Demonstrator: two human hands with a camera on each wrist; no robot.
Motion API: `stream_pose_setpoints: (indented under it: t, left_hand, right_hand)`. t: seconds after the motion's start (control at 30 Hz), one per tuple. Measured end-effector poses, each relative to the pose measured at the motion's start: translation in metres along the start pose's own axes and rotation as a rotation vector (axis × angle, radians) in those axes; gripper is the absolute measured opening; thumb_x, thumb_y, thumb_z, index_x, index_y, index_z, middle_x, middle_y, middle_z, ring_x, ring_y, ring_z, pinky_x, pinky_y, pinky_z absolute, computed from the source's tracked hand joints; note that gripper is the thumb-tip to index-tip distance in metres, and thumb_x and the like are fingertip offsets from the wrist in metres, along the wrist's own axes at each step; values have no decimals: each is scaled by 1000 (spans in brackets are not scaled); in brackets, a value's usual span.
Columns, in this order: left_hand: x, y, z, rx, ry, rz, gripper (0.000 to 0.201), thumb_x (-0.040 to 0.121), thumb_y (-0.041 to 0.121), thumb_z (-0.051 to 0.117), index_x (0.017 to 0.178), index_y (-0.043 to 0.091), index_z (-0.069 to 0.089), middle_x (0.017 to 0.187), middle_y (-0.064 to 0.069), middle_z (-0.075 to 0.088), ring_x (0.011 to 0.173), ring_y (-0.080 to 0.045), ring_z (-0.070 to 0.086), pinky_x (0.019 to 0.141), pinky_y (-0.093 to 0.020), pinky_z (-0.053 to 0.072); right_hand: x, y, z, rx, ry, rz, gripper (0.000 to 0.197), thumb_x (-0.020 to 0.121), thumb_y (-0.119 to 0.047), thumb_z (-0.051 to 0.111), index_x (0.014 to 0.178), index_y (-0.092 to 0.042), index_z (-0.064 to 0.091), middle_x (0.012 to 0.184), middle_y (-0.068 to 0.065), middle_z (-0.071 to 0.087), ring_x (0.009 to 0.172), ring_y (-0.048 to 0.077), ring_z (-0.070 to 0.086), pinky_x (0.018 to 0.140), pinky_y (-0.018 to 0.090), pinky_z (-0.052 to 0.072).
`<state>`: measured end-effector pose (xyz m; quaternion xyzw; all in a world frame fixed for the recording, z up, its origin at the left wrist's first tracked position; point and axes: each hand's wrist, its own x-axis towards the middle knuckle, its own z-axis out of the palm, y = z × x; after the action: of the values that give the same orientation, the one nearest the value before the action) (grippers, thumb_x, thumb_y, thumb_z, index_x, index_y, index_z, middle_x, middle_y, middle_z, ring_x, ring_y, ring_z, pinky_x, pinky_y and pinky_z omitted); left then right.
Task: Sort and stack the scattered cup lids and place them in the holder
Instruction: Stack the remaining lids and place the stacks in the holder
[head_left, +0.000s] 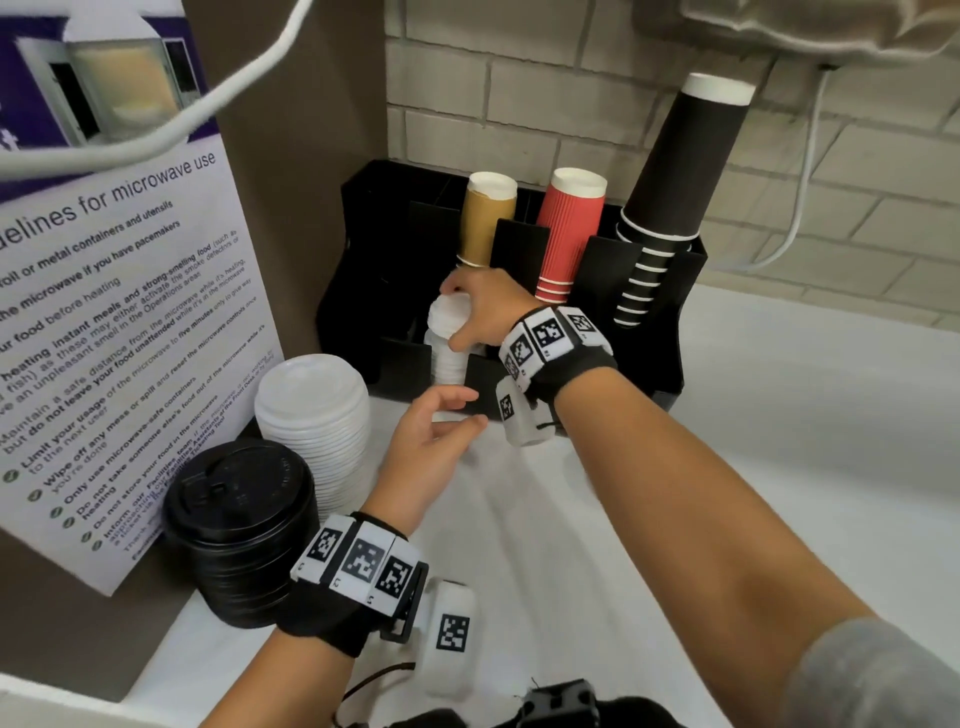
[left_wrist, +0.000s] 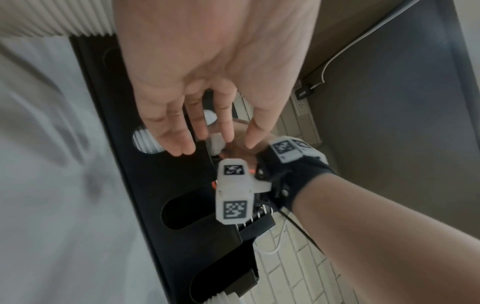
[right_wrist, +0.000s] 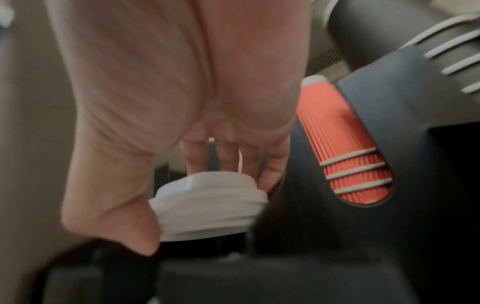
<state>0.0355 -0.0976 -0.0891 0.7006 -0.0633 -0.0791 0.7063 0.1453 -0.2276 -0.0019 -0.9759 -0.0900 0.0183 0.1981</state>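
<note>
**Two lid stacks on the counter, one small stack going into the holder**

Two stacks of lids sit on the white counter (head_left: 753, 415) to my left: a tall stack of white round plastic cup lids (head_left: 313, 415) and, nearer to me, a stack of black plastic sip lids (head_left: 244, 525). They're right beside each other, up against the printed microwave guidelines sign (head_left: 119, 338).

My right hand (head_left: 480, 312) is clamped on a smaller stack of white lids (head_left: 448, 317), thumb on one side and fingers curled round the far side. That stack is at the front-left slot of the black plastic cup-and-lid holder (head_left: 649, 312), right on top of more white lids already sitting in the slot. From my right wrist cam you can see the thumb (right_wrist: 116, 216) pressed against the lids' rim, though it's pretty blurry.

My left hand (head_left: 431, 431) is empty, fingers apart and relaxed, palm turned up, hovering just in front of the holder and below my right hand. Not touching anything as far as I can tell.

Behind all that, the holder has upside-down paper cups in its back slots: a tan stack (head_left: 488, 218), a red ribbed stack (head_left: 566, 234) and a tall black stack (head_left: 670, 197) off to the right.
</note>
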Motion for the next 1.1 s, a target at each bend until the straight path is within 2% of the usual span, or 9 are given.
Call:
stream_pose_setpoints:
  t: [0.07, 0.17, 0.3, 0.47, 0.6, 0.73, 0.83, 1.0, 1.1]
  left_hand:
    - [0, 1, -1, 5, -9, -1, 20, 91, 13, 65, 105, 27, 64, 120, 0, 60, 99, -16, 61, 93, -37, 52]
    - [1, 1, -2, 9, -7, -2, 20, 90, 13, 65, 104, 28, 63, 119, 0, 60, 96, -15, 61, 93, -36, 52]
    - [2, 2, -3, 12, -7, -7, 20, 90, 15, 66, 101, 31, 64, 117, 2, 61, 97, -16, 60, 97, -41, 51]
    - [2, 3, -4, 19, -13, -8, 20, 90, 16, 66, 101, 33, 64, 116, 4, 62, 101, -17, 62, 98, -44, 51]
    - [1, 2, -4, 17, -14, -15, 20, 91, 16, 65, 100, 33, 64, 110, 9, 65, 102, -18, 63, 98, -45, 51]
    - [0, 2, -2, 7, -21, -15, 19, 91, 15, 65, 101, 31, 65, 108, 10, 66, 100, -16, 63, 99, -46, 50]
    - [0, 2, -2, 9, -42, -11, 20, 92, 15, 64, 101, 32, 65, 110, 9, 65, 99, -14, 63, 98, -44, 51]
    - [1, 1, -5, 9, -54, 3, 18, 92, 15, 64, 103, 29, 65, 115, 5, 62, 92, -10, 61, 94, -37, 53]
    - [2, 1, -5, -1, -58, 8, 18, 92, 14, 64, 101, 30, 64, 112, 7, 61, 92, -8, 60, 90, -31, 52]
  right_hand:
    - [8, 1, 6, -64, -51, -11, 69, 70, -10, 77, 133, -10, 50, 124, 13, 56, 93, 20, 55, 71, 24, 43]
    - [13, 3, 11, -177, -91, -47, 72, 71, -9, 76, 136, -10, 47, 128, 14, 52, 110, 25, 55, 75, 25, 42]
    - [14, 3, 15, -264, -155, -40, 75, 72, -15, 78, 138, -11, 42, 127, 13, 51, 111, 25, 53, 72, 27, 42]
    - [4, 1, 32, -423, -13, 9, 74, 68, -17, 79, 131, -9, 41, 128, 15, 43, 119, 31, 43, 86, 41, 50]
    - [3, -2, 44, -541, 66, 27, 71, 73, -20, 77, 132, -11, 38, 126, 13, 49, 117, 32, 46, 87, 40, 44]
    - [-1, -3, 47, -570, 70, 21, 74, 76, -23, 75, 137, -11, 34, 131, 13, 44, 121, 32, 43, 92, 41, 42]
    - [-14, -5, 34, -368, 157, 33, 71, 74, -30, 77, 132, -12, 40, 131, 13, 43, 118, 32, 41, 91, 41, 42]
    - [-81, 26, -4, 213, 565, 180, 42, 74, -27, 78, 103, -7, 55, 104, 12, 57, 94, 27, 55, 77, 31, 41]
    - [-136, 61, -13, 270, 525, 443, 35, 77, -30, 75, 96, -14, 51, 98, 7, 58, 93, 26, 56, 74, 31, 40]
